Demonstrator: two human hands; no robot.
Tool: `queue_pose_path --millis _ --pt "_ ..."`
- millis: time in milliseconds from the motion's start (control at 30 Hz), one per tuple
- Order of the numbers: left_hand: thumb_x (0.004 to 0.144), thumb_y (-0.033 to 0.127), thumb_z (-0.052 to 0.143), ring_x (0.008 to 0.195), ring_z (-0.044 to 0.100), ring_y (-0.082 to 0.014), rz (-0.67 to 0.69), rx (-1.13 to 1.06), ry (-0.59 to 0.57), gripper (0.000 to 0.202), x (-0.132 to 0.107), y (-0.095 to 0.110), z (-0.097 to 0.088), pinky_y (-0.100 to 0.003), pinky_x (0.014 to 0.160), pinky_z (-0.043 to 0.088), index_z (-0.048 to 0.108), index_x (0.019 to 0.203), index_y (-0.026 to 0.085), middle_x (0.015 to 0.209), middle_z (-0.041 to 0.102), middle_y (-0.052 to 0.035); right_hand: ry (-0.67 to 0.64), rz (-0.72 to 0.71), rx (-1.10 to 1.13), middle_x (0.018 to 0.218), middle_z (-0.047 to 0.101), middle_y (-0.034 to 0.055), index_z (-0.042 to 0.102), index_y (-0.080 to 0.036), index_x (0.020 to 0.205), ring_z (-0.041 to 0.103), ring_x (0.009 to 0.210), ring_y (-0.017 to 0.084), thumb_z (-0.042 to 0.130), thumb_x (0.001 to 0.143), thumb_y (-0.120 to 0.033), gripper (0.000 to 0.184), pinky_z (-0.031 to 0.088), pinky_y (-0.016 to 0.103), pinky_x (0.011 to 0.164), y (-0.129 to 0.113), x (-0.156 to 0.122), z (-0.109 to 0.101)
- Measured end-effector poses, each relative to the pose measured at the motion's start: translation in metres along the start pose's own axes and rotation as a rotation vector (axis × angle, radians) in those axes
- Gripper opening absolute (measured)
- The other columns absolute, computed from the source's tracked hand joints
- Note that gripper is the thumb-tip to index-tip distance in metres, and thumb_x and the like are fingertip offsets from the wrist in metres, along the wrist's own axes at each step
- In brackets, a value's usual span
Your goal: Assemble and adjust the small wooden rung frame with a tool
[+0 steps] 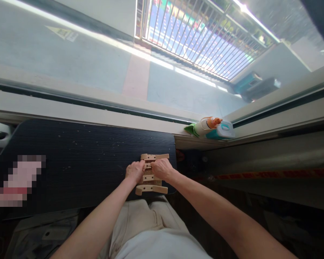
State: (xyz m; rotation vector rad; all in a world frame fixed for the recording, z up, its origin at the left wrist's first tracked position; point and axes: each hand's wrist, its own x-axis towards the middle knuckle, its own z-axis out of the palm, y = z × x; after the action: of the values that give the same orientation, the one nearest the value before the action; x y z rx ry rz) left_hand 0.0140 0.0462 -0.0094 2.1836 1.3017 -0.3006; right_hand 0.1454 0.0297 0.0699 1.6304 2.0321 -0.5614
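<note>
A small wooden frame (148, 178) lies on the black tabletop (91, 151), close to my body and near the table's right end. Pale strips with dark round holes or screw heads cross it, and a brown panel shows between them. My left hand (135, 171) grips its left edge with curled fingers. From the right, my right hand (162, 169) reaches over the frame, its fingers closed near the second strip from the far side. Whatever these fingers pinch is hidden or too small to name.
Against the window sill (110, 120) runs the table's far edge. A white bottle with an orange top (203, 126) and a teal-and-white container (223, 130) stand at the sill's right. A blurred pinkish patch (21, 176) is at the left. Outside is a railing (194, 36).
</note>
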Motion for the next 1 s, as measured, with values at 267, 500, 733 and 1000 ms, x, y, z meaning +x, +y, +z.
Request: queue_pose_path --millis 267,500,733,1000 --pt "0.081 0.026 0.038 0.087 0.057 -0.0206 0.03 0.006 0.01 0.023 0.001 -0.002 0.001 -0.032 0.071 0.042 0.053 0.097 0.021 0.089 0.063 -0.0073 0.043 -0.129 -0.105 0.077 0.067 0.0091 0.065 -0.015 0.077 0.062 0.071 0.018 0.046 0.079 -0.009 0.02 0.045 0.026 0.06 -0.006 0.003 0.008" --pt "0.081 0.025 0.038 0.089 0.057 -0.0213 0.018 0.011 0.01 0.023 0.0 0.0 0.0 -0.033 0.073 0.042 0.053 0.097 0.02 0.09 0.063 -0.0091 0.071 -0.335 -0.252 0.079 0.066 0.0102 0.063 -0.013 0.079 0.061 0.072 0.018 0.045 0.078 -0.006 0.019 0.045 0.027 0.056 -0.003 0.005 0.003" --pt "0.081 0.025 0.038 0.087 0.057 -0.0203 0.041 0.013 0.004 0.022 0.001 0.0 -0.001 -0.031 0.071 0.042 0.053 0.096 0.02 0.09 0.063 -0.0087 0.087 -0.326 -0.23 0.079 0.067 0.0101 0.063 -0.012 0.082 0.062 0.071 0.017 0.045 0.077 -0.005 0.02 0.045 0.026 0.057 -0.01 0.004 0.013" --pt "0.083 0.029 0.032 0.085 0.056 -0.0189 0.023 0.002 0.025 0.025 0.002 -0.002 0.004 -0.029 0.069 0.041 0.054 0.092 0.021 0.087 0.063 -0.0062 -0.095 0.0 0.014 0.082 0.068 0.0098 0.066 -0.017 0.082 0.063 0.078 0.02 0.046 0.078 -0.022 0.021 0.046 0.026 0.064 0.004 0.013 0.008"
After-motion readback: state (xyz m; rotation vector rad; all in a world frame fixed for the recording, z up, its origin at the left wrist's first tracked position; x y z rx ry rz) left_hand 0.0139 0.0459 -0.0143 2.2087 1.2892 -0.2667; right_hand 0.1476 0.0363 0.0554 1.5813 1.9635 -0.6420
